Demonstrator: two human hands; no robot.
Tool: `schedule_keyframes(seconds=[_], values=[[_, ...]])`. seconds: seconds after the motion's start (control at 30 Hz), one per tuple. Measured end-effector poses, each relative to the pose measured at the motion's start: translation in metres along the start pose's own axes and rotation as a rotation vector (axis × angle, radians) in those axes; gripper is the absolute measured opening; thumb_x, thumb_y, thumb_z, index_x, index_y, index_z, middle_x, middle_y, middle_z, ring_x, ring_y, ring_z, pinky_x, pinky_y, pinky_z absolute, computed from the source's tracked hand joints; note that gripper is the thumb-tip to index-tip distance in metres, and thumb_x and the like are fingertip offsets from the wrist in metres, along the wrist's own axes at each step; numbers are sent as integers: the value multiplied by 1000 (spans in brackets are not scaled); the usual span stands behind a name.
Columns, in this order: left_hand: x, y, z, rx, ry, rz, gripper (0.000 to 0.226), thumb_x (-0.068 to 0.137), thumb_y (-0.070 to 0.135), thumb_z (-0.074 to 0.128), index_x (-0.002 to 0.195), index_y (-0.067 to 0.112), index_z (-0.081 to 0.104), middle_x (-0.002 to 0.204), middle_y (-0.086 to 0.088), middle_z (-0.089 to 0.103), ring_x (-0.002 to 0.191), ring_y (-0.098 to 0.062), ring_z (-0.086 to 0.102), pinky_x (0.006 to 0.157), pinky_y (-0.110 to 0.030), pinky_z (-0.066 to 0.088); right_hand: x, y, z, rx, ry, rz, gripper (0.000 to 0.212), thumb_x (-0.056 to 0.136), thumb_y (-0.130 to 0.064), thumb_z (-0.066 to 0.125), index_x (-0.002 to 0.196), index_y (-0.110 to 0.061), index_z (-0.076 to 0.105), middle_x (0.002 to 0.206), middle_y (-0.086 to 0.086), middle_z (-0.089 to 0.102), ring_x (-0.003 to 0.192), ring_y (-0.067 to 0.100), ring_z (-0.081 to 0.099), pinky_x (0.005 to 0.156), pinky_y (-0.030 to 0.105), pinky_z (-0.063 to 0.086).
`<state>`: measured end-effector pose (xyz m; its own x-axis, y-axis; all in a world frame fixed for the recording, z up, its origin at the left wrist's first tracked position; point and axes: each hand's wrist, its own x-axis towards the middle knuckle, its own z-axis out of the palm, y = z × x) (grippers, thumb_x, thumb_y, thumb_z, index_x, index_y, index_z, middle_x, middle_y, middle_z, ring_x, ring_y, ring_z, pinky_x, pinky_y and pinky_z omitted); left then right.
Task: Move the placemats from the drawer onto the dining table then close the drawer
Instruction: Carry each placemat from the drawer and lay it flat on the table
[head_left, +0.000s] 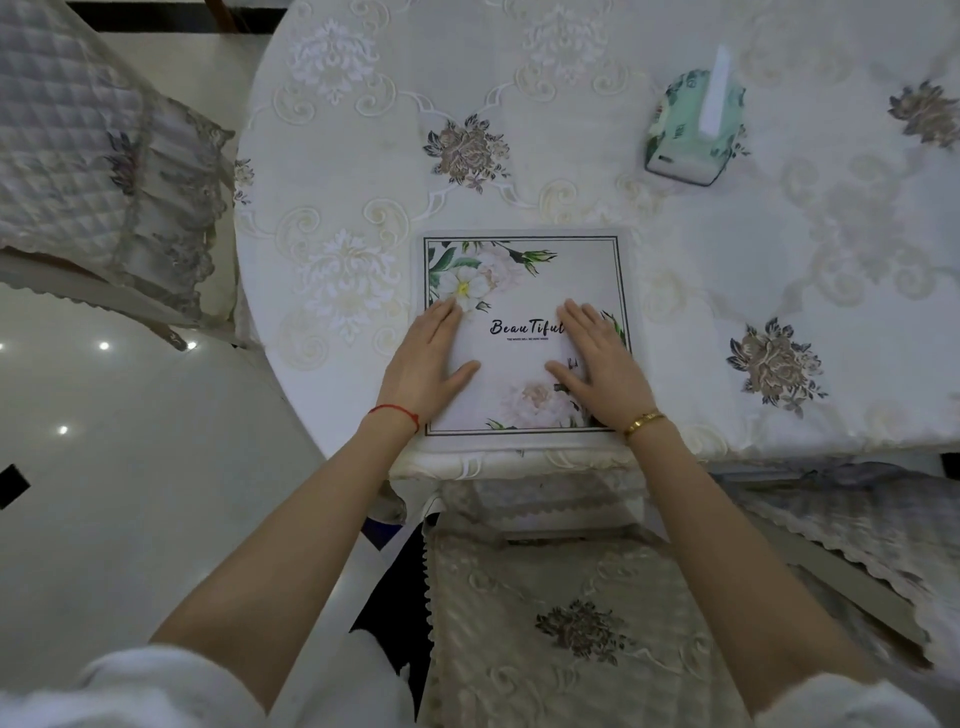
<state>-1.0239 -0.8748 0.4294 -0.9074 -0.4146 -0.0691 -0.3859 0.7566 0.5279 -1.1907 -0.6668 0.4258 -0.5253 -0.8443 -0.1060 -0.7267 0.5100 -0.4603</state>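
A white placemat (519, 280) with a dark border, printed flowers and the word "Beautiful" lies flat on the dining table (363, 171), near its front edge. The table wears a pale embroidered cloth. My left hand (423, 364) rests flat on the mat's left side, fingers straight. My right hand (597, 364) lies flat on the mat's right side, fingers straight too. Whether more mats lie under the top one I cannot tell. No drawer is in view.
A green tissue box (693, 130) stands on the table at the back right. Cushioned chairs stand at the left (93, 156), directly below the table edge (561, 613) and at the right (857, 525). Glossy floor (130, 493) lies to the left.
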Motion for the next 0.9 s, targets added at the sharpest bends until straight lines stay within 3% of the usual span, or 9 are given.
schedule_keyframes(seconds=[0.23,0.37,0.57,0.7,0.9], values=[[0,-10,-7,-50,35,-27,75,91,38,60,150,8,25,158,-5,22,147,-19,15,119,-29,11,-7,27,-19,5,69,135,70,97,-44,49,153,-12,21,161,3,15,149,16,5,122,32,3],[36,-6,-9,-42,33,-20,73,90,36,58,149,7,26,157,-7,23,147,-20,15,120,-37,16,41,8,-21,-10,61,60,67,99,-41,45,153,-10,20,161,7,14,149,22,6,121,33,3],[91,5,-8,4,-23,22,71,93,35,54,150,6,23,158,-10,20,148,-23,10,121,-34,8,109,-13,-9,-71,-52,-27,68,99,-45,41,154,-12,16,162,4,10,150,21,1,122,36,3],[96,-3,-8,33,0,38,74,91,41,55,149,7,24,158,-9,22,147,-23,14,121,-38,13,111,-1,-10,-104,-57,-45,74,97,-52,40,154,-14,13,162,2,11,150,18,4,122,35,3],[92,-20,-14,75,55,14,82,88,53,55,149,6,27,157,-8,24,145,-23,19,120,-37,16,82,42,-32,-91,-16,85,78,95,-56,42,155,-17,11,162,0,9,149,14,4,122,35,4]])
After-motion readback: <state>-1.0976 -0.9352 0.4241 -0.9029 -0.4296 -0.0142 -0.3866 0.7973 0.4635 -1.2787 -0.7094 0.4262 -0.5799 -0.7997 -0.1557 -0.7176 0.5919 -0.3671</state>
